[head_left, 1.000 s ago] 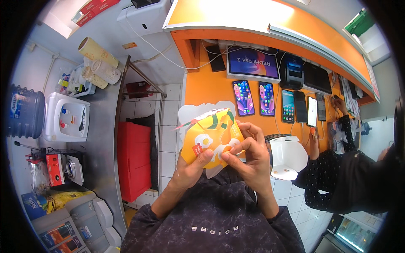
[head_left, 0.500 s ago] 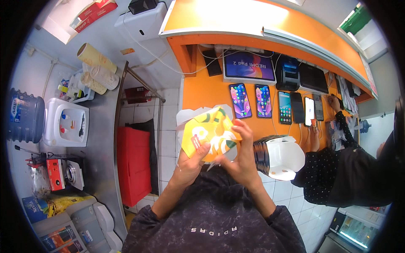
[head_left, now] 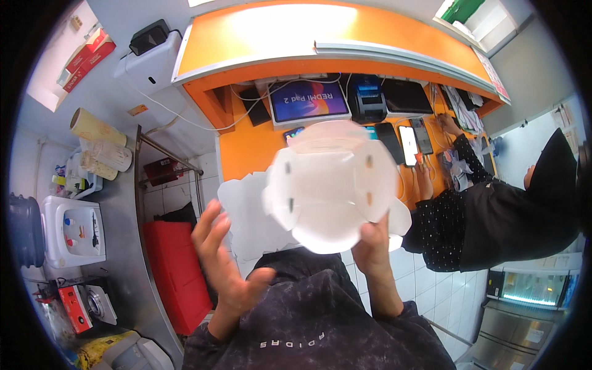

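A white paper food box point(head_left: 333, 191), folded into shape with its inside showing, is held up in front of me and slightly blurred. My right hand point(head_left: 373, 250) grips its near right edge, thumb on the inner side. My left hand point(head_left: 231, 265) is apart from the box on the left, fingers spread, holding nothing. Flat white box blanks point(head_left: 246, 213) lie at the counter's front edge, partly behind the raised box. White flaps show at the box's right, and I cannot tell whether they belong to it or to another box behind.
An orange counter point(head_left: 237, 148) holds phones point(head_left: 408, 145), a boxed tablet point(head_left: 309, 102), a small printer point(head_left: 368, 102) and cables. A co-worker in a dotted sleeve point(head_left: 441, 237) handles a phone at right. Left are a steel table point(head_left: 126, 246) and a red chest point(head_left: 176, 271).
The yellow printed carton in both hands is now a formed box with its white inside showing, held by my right hand alone. My left hand has let go and moved left. The view has shifted right.
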Demonstrator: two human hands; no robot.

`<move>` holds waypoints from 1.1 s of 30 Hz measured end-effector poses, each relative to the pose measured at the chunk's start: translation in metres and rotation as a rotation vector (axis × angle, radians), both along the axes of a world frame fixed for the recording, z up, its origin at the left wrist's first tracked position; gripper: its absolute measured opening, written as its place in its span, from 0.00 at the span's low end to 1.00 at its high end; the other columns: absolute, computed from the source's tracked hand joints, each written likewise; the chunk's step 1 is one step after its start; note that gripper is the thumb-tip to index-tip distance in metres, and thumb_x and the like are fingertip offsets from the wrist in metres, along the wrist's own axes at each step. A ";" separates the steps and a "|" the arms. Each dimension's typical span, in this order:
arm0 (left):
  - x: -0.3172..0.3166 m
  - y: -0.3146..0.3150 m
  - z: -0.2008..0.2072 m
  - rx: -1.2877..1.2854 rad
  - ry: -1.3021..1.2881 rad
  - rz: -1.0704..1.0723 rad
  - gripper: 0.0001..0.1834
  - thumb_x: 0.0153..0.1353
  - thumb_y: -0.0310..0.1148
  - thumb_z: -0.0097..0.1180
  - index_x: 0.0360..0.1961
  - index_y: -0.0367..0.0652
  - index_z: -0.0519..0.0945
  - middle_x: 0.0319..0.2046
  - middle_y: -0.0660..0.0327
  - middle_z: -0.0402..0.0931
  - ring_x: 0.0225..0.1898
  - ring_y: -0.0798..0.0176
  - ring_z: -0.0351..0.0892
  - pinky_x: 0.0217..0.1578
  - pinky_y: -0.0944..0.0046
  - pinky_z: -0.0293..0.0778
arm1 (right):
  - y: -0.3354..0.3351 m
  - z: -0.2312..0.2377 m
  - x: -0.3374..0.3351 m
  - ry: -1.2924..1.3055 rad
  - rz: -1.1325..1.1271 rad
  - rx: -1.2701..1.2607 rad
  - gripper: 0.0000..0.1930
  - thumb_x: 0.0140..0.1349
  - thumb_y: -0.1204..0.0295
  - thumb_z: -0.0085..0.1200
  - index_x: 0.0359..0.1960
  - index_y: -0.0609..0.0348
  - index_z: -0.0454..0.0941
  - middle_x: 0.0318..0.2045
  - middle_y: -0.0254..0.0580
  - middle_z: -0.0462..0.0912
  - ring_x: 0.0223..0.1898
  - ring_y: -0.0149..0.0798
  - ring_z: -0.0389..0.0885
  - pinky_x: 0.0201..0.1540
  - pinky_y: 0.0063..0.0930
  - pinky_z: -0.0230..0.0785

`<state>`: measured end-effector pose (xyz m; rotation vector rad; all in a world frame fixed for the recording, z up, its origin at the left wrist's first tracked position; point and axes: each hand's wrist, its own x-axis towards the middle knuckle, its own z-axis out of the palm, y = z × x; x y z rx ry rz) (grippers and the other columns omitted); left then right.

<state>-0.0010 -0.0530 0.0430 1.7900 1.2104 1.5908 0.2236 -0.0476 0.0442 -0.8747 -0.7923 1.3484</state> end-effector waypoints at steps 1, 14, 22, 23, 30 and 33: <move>-0.003 0.005 -0.002 -0.112 0.115 -0.156 0.57 0.50 0.59 0.69 0.70 0.40 0.50 0.71 0.43 0.43 0.69 0.40 0.52 0.65 0.43 0.58 | -0.002 0.000 0.002 0.018 -0.013 -0.016 0.55 0.53 0.55 0.65 0.73 0.52 0.37 0.67 0.48 0.54 0.69 0.43 0.56 0.68 0.40 0.54; 0.049 0.039 -0.010 -0.237 -0.276 -0.611 0.36 0.58 0.24 0.59 0.67 0.41 0.59 0.64 0.46 0.61 0.66 0.46 0.65 0.64 0.43 0.63 | -0.037 0.042 0.041 -0.543 -0.036 -0.020 0.55 0.51 0.45 0.69 0.69 0.60 0.45 0.64 0.56 0.61 0.64 0.51 0.67 0.66 0.49 0.58; 0.094 0.065 -0.003 -0.381 -0.239 -0.877 0.43 0.52 0.49 0.71 0.62 0.41 0.62 0.56 0.46 0.69 0.62 0.46 0.69 0.62 0.43 0.66 | -0.071 0.082 0.077 -1.024 0.033 -0.095 0.25 0.51 0.63 0.71 0.47 0.67 0.78 0.42 0.48 0.85 0.47 0.42 0.83 0.55 0.32 0.68; 0.103 0.065 -0.005 -0.467 -0.272 -0.902 0.43 0.54 0.61 0.64 0.57 0.37 0.66 0.51 0.47 0.72 0.60 0.45 0.71 0.65 0.43 0.60 | -0.076 0.085 0.079 -1.052 0.000 -0.142 0.21 0.52 0.65 0.70 0.44 0.65 0.81 0.40 0.48 0.86 0.44 0.42 0.84 0.52 0.33 0.70; 0.139 0.087 -0.026 -0.362 -0.048 -0.942 0.39 0.65 0.63 0.41 0.47 0.30 0.74 0.44 0.44 0.75 0.58 0.43 0.68 0.66 0.45 0.52 | -0.084 0.074 0.084 -1.203 0.001 -0.383 0.16 0.56 0.68 0.66 0.44 0.64 0.82 0.40 0.48 0.86 0.43 0.44 0.84 0.48 0.33 0.72; 0.139 0.096 -0.029 -0.291 0.051 -0.905 0.21 0.63 0.43 0.53 0.45 0.33 0.76 0.44 0.46 0.74 0.57 0.47 0.69 0.58 0.51 0.64 | -0.079 0.064 0.079 -1.248 0.057 -0.447 0.15 0.57 0.68 0.65 0.44 0.61 0.83 0.40 0.47 0.86 0.42 0.46 0.84 0.48 0.35 0.72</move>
